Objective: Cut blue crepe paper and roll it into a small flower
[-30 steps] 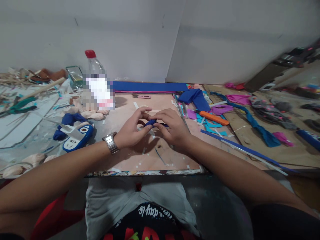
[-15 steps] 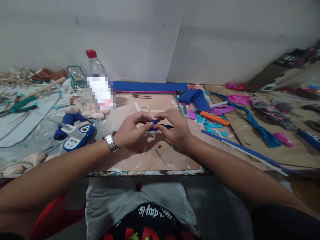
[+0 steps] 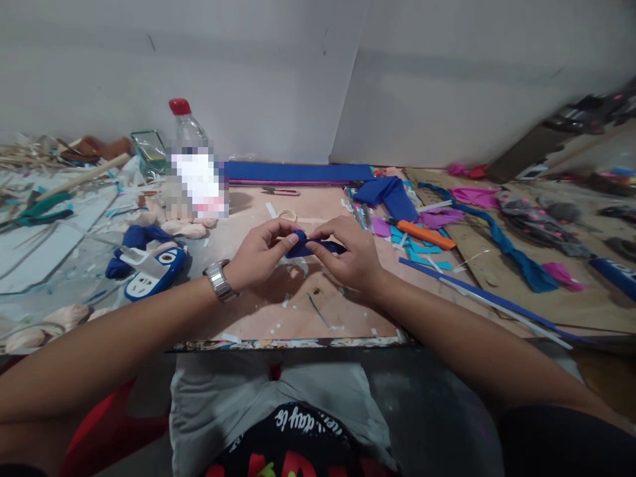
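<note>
A dark blue strip of fabric (image 3: 299,246) is stretched between my two hands, above the middle of the work board. My left hand (image 3: 261,255), with a metal watch on its wrist, pinches the strip's bunched left end between thumb and fingers. From the other side my right hand (image 3: 350,252) grips the same strip, thumb on top, and part of it shows beside the fingers. Just beyond the hands lies a pale ring (image 3: 287,216), and behind that a small pair of thread snips (image 3: 281,192).
To the left are a blue-and-white tape dispenser (image 3: 159,271), green-handled pliers (image 3: 44,211) and a red-capped bottle (image 3: 186,126). On the right lie an orange cutter (image 3: 426,234), folded blue fabric (image 3: 390,197), a long blue strip (image 3: 472,291) and coloured scraps. A wall stands behind.
More of the blue fabric now shows between my hands. My left fingers have shifted slightly left along it, while my right hand stays almost in place.
</note>
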The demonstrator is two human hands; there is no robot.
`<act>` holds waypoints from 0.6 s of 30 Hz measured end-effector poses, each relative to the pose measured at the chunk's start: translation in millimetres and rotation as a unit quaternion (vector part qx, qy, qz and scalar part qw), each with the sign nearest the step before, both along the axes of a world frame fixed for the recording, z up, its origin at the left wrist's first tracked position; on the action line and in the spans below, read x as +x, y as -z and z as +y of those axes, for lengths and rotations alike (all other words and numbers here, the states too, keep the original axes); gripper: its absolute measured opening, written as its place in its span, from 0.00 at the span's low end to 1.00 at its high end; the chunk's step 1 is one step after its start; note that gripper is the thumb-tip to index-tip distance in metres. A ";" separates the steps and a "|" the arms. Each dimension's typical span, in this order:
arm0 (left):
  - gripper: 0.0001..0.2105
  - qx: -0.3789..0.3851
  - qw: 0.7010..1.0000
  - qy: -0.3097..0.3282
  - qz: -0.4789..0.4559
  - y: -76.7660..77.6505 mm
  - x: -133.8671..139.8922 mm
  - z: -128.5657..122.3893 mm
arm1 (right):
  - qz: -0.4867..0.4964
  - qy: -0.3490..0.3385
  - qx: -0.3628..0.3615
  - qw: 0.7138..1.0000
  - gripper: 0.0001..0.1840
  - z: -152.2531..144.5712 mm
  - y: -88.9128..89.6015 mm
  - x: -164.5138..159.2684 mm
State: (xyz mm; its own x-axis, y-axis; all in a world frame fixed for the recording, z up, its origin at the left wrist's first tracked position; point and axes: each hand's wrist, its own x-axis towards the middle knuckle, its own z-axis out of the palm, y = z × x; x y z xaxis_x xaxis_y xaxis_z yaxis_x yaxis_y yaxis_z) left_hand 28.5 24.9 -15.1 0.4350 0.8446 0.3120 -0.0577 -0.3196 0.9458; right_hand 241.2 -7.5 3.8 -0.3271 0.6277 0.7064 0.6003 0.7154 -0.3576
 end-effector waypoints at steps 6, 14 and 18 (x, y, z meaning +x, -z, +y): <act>0.19 -0.018 1.000 0.016 -0.018 0.0 0.3 -0.2 | -0.003 0.004 -0.007 1.000 0.08 0.7 2.0 -0.9; 0.19 -0.002 1.000 0.012 0.010 -3.0 -0.9 -0.5 | 0.003 0.001 -0.024 1.000 0.07 0.8 3.6 -1.2; 0.19 0.012 1.000 0.002 0.016 -4.4 -0.5 -3.2 | 0.008 0.007 -0.038 0.999 0.07 1.4 4.9 -1.4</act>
